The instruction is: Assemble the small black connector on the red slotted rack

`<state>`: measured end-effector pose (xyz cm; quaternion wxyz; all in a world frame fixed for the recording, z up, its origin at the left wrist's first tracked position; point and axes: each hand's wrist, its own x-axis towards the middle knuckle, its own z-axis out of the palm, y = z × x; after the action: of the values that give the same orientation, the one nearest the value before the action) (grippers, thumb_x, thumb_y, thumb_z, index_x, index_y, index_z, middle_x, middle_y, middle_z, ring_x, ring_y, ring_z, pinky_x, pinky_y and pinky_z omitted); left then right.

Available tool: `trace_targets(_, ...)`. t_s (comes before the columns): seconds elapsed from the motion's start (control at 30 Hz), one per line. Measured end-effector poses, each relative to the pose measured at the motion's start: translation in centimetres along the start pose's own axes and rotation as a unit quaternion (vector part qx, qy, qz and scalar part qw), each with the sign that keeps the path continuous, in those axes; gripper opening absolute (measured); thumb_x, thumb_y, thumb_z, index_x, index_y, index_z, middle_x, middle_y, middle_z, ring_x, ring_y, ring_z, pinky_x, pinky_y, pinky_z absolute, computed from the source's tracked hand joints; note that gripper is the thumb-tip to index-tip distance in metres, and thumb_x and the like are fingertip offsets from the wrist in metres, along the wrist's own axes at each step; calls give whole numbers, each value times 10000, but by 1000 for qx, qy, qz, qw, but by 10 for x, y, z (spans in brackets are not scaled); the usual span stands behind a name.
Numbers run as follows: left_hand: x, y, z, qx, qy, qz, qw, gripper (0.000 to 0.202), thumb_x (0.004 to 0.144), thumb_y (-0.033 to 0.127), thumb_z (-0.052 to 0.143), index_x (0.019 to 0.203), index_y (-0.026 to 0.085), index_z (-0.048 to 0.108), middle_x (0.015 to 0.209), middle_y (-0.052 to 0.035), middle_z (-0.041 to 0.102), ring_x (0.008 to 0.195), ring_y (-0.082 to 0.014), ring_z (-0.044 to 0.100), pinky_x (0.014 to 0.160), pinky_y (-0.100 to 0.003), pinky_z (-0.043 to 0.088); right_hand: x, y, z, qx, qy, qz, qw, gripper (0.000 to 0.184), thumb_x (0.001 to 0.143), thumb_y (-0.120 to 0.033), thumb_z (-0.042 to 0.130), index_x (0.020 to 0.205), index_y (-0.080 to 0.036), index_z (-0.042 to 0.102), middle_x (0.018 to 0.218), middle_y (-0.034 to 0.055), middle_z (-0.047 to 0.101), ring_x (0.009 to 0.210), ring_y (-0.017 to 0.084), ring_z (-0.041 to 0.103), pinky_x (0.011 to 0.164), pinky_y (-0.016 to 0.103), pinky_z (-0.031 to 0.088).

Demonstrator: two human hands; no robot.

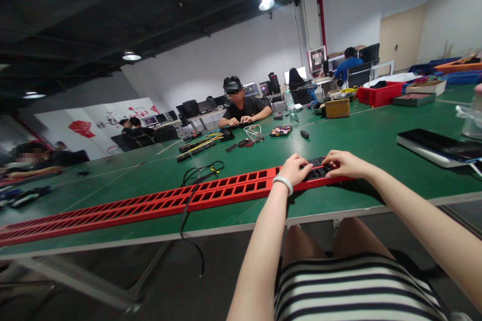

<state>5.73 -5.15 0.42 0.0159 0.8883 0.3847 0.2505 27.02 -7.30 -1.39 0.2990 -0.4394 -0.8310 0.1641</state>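
Observation:
A long red slotted frame (226, 191) lies along the front of the green table. Its far left part has open slots, while small black parts (315, 173) fill the slots at its right end. My left hand (295, 169), with a pale bangle on the wrist, rests bent over the frame, its fingers closed on the edge beside the black parts. Just to its right, my right hand (344, 164) has thumb and fingers pinched at a black part at the frame's end. The fingertips partly hide what they grip.
A black strap (194, 193) crosses the frame and hangs over the table edge. Power strips (196, 150), white cables (252, 133), a red bin (379, 94) and a bottle (289, 102) stand farther back. A phone (433, 144) lies at right. Another person sits opposite.

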Motion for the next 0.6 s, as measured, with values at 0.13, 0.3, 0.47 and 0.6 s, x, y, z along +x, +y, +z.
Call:
trace_targets(0.13,0,-2,1,0,-1,5,1000,351,773,436,390,788,173,623,791,-34,492,730,-117,498,731,-238,411,1,1,-1,-2,-7,5,1000,467,562,-482,592,920,-184,621,767,29,502,627,119,470,585,252,386)
trace_targets(0.3,0,-2,1,2,-5,4,1000,349,770,435,395,788,173,625,788,-34,493,729,-118,498,733,-239,410,1,2,-2,-7,-17,9,1000,478,564,-487,590,937,-189,620,808,40,516,644,124,481,603,254,393)
trace_targets(0.47,-1,-1,1,6,-9,-2,1000,349,772,432,396,792,172,628,794,-35,495,728,-115,501,728,-237,411,2,2,-4,-8,-28,9,1000,478,565,-487,589,939,-192,623,813,42,522,659,130,489,617,254,395)
trace_targets(0.6,0,-2,2,10,-14,4,1000,355,773,440,391,797,175,627,785,-34,493,722,-112,500,725,-235,409,2,2,-5,-4,-37,13,999,483,570,-493,582,944,-191,621,818,43,521,654,130,488,610,252,392)
